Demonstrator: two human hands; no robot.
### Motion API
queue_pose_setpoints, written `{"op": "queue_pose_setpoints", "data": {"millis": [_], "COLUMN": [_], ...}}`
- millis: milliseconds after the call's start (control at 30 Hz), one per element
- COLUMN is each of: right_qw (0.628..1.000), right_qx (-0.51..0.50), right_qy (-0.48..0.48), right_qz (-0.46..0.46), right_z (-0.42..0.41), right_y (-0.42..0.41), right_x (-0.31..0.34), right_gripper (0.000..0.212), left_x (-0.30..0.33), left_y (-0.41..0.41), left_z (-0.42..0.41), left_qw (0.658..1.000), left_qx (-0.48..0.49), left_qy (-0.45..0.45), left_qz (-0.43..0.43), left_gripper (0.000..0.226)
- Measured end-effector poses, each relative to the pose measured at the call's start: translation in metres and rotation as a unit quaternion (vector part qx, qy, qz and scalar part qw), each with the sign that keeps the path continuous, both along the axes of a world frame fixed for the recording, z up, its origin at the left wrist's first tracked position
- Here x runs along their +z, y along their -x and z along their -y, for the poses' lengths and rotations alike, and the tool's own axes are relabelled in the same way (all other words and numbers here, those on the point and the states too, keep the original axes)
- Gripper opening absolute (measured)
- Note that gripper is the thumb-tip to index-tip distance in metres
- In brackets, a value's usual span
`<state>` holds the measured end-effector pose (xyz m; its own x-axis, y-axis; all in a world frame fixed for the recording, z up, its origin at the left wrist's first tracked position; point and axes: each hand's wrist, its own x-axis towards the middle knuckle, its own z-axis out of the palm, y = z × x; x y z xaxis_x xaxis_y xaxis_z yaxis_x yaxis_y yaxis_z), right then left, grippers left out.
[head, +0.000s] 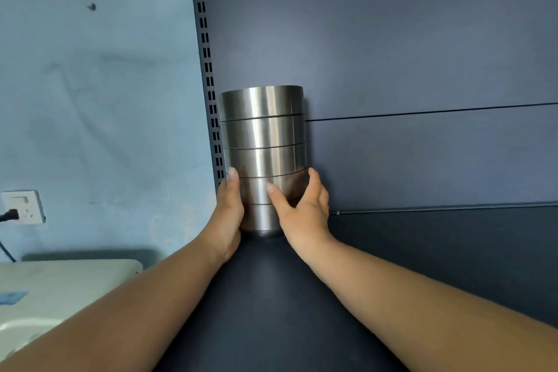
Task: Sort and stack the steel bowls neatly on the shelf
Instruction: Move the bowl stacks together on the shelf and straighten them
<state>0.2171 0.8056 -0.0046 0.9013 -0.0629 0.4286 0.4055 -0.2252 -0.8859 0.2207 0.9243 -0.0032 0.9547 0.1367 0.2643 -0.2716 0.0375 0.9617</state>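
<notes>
Steel bowls point(263, 142), five in one upright stack, stand on the dark shelf point(271, 296) at its back left corner, beside the slotted upright point(208, 69). The left hand point(230, 211) curls round the stack's lower left side, thumb up along the steel. The right hand point(305, 205) grips the lower right, thumb across the front, fingers behind; both forearms reach forward.

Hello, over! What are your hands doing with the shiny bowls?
Left hand and right hand grip bowl stack low down. Stack upright on shelf. Nothing blocking.
</notes>
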Motion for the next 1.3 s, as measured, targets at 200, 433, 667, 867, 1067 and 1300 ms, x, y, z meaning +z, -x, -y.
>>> {"op": "queue_pose_setpoints", "data": {"millis": [200,433,667,867,1067,1300], "right_qw": [0.995,0.997,0.993,0.994,0.836,0.745], "right_qx": [0.047,0.006,0.013,-0.049,-0.088,-0.154], "right_qy": [-0.074,-0.076,-0.109,0.100,0.520,0.634], "right_qz": [-0.037,-0.031,-0.041,0.022,0.151,0.139], "right_z": [0.004,0.005,0.015,0.084,0.194,0.361], "right_y": [-0.010,-0.020,-0.025,-0.006,0.070,0.176], "right_x": [-0.002,-0.004,-0.001,0.010,0.035,0.051], "right_gripper": [0.088,0.086,0.068,0.040,0.030,0.036], "left_x": [-0.005,-0.008,-0.002,0.013,0.040,0.032], "left_y": [-0.006,-0.014,0.002,0.067,0.146,0.176], "left_z": [0.000,-0.001,0.002,0.006,0.069,0.228], "left_qw": [0.999,0.998,0.995,0.906,0.695,0.578], "left_qx": [0.023,0.038,0.079,0.275,0.224,0.160], "left_qy": [-0.042,-0.043,-0.032,-0.263,-0.609,-0.747], "left_qz": [0.022,0.037,0.046,0.187,0.310,0.286], "left_gripper": [0.128,0.126,0.102,0.053,0.054,0.046]}}
